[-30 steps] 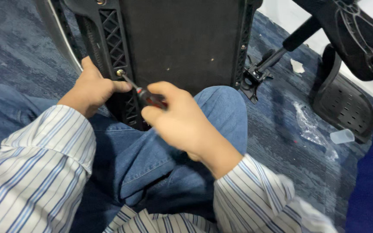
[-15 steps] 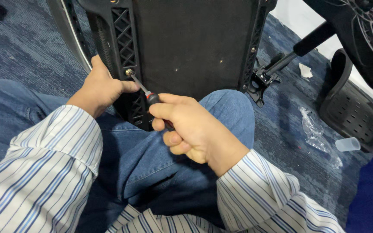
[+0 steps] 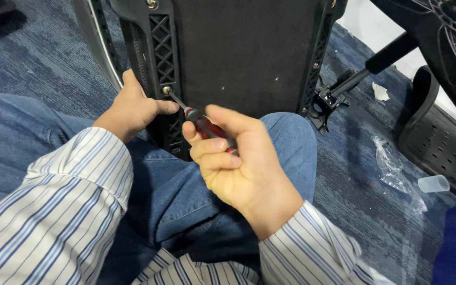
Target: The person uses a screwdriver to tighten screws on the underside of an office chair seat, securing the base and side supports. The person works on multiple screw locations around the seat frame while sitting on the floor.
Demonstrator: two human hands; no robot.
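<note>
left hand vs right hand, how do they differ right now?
The left hand grips the chair frame, thumb beside the screw; the right hand wraps the screwdriver, its tip on that screw. The left hand lies farther out against the frame; the right hand sits nearer, over the knee. Both are bare, with striped cuffs.

There is a single view, from a camera worn on the person's head. It looks steeply down and slightly forward over the person's own lap, close enough that the striped sleeves and denim knees fill the lower half of the picture. The left hand [image 3: 133,108] and right hand [image 3: 238,163] sit near the centre, against the black chair part [image 3: 238,53] at the top. Blue carpet [image 3: 354,174] runs off to the right edge. No second view overlaps it.
</note>
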